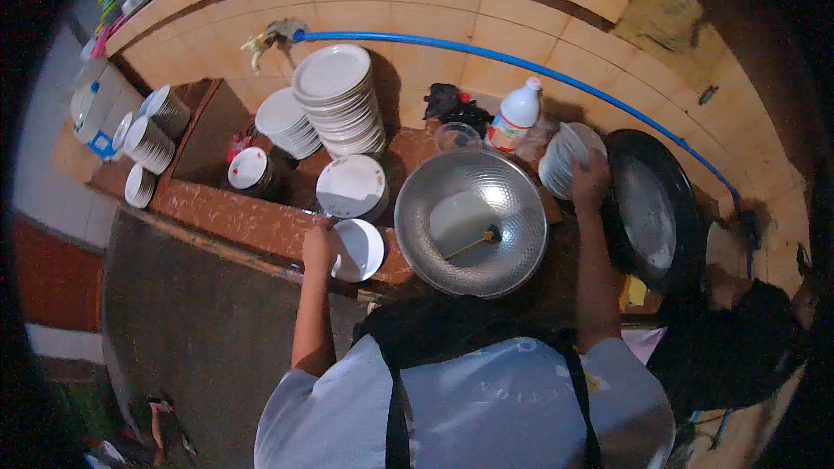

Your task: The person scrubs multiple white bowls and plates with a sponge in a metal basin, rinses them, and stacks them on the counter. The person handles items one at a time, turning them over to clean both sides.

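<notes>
My left hand [320, 246] grips the rim of a white bowl [359, 251] at the front edge of the brown counter [244, 220]. My right hand [591, 177] is at the right side of a stack of pale dishes [560, 159]; whether its fingers grip one is not clear. Between my hands sits a large hammered metal basin [423, 198] with whitish liquid and a thin-handled utensil [468, 245] in it. Just behind the white bowl stands a short stack of white plates [350, 186]. Taller plate stacks [335, 78] rise farther back.
A large black pan [651, 208] leans at the right. A white bottle [516, 114], a clear plastic container [457, 136] and a black plastic bag [456, 107] stand behind the basin. A blue hose [456, 45] crosses the tiled wall. Stacked bowls [150, 143] stand left; another person [723, 352] is at right.
</notes>
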### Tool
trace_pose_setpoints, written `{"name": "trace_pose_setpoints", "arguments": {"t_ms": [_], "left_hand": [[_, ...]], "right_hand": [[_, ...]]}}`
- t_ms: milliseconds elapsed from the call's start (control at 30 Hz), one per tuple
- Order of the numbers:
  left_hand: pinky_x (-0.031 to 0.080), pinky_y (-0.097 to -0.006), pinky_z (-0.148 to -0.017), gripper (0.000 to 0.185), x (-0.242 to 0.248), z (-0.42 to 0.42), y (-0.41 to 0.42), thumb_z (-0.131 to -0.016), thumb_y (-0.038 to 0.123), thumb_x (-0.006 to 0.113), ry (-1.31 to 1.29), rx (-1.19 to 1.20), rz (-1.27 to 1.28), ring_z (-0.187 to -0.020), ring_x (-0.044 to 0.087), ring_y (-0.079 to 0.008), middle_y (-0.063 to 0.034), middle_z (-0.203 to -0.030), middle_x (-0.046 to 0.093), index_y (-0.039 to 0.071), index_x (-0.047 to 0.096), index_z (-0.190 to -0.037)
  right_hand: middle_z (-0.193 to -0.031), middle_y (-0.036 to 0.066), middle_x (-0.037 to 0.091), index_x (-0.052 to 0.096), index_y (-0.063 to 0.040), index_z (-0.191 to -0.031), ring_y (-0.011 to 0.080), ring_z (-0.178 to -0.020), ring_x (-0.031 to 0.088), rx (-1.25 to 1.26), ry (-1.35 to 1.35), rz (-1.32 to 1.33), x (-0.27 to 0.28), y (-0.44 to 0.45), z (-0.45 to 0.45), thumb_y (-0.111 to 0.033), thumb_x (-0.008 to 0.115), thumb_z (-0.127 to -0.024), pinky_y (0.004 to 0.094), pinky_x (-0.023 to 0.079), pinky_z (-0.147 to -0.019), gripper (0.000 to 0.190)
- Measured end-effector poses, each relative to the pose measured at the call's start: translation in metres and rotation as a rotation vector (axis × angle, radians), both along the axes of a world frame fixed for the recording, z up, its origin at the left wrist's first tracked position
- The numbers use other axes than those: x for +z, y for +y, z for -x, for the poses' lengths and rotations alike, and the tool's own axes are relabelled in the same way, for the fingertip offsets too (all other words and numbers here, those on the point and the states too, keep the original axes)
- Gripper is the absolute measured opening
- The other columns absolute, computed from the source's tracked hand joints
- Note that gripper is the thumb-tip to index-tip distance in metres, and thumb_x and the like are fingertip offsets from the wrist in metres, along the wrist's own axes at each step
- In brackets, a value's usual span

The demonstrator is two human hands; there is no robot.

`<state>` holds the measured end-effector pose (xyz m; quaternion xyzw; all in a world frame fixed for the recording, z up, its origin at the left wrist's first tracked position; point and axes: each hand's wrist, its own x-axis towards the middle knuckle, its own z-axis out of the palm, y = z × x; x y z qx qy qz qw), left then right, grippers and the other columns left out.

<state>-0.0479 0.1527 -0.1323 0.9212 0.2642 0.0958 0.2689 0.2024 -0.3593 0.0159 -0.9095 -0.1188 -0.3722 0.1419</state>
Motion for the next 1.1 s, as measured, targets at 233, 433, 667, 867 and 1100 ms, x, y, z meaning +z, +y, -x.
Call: {"name": "trace_pose_setpoints", "arguments": {"t_ms": [233, 433, 667, 867, 1100], "left_hand": [[0.052, -0.0487, -0.078, 0.034, 0.030, 0.003, -0.012, -0.081, 0.008, 0.057, 0.053, -0.017, 0.093, -0.090, 0.066, -0.0430, -0.0260, -0.096, 0.067, 0.004, 0.065, -0.115], [0.051, -0.0474, -0.075, 0.031, 0.013, 0.004, -0.007, -0.084, 0.010, 0.060, -0.072, 0.006, 0.237, -0.088, 0.065, -0.0427, -0.0245, -0.092, 0.067, 0.002, 0.058, -0.114], [0.052, -0.0353, -0.068, 0.017, 0.014, 0.006, -0.012, -0.094, 0.012, 0.058, -0.182, -0.041, 0.383, -0.080, 0.067, -0.0217, -0.0139, -0.088, 0.068, 0.003, 0.056, -0.107], [0.051, -0.0347, -0.069, 0.019, 0.019, -0.005, -0.015, -0.094, 0.012, 0.057, -0.238, -0.005, 0.550, -0.078, 0.065, -0.0193, -0.0126, -0.085, 0.067, 0.000, 0.057, -0.109], [0.053, -0.0323, -0.072, 0.029, -0.001, 0.010, 0.005, -0.094, 0.018, 0.059, -0.186, 0.138, 1.068, -0.084, 0.066, -0.0172, -0.0113, -0.099, 0.067, 0.000, 0.060, -0.118]], "right_hand": [[-0.110, 0.016, 0.064, 0.064, -0.006, -0.110, 0.0368, -0.104, 0.058, -0.034, 0.012, -0.015, -0.016, -0.020, -0.013, -0.019, 0.071, -0.081, 0.0479, 0.045, -0.091, 0.032], [-0.104, 0.011, 0.062, 0.068, -0.014, -0.105, 0.0317, -0.101, 0.058, 0.077, 0.139, 0.092, -0.022, -0.017, -0.015, -0.027, 0.076, -0.076, 0.0461, 0.045, -0.088, 0.032], [-0.121, 0.014, 0.059, 0.063, -0.011, -0.120, 0.0342, -0.116, 0.053, 0.058, 0.150, 0.225, -0.029, -0.048, -0.060, -0.052, 0.072, -0.077, 0.0508, 0.041, -0.096, 0.060], [-0.121, 0.024, 0.059, 0.053, -0.005, -0.129, 0.0420, -0.112, 0.056, 0.008, 0.452, 0.165, -0.030, -0.082, -0.123, -0.051, 0.069, -0.082, 0.0488, 0.046, -0.094, 0.068], [-0.108, 0.019, 0.064, 0.058, -0.001, -0.121, 0.0349, -0.105, 0.059, 0.069, 0.361, 0.219, 0.010, -0.020, -0.069, -0.040, 0.069, -0.082, 0.0440, 0.047, -0.093, 0.056]]}}
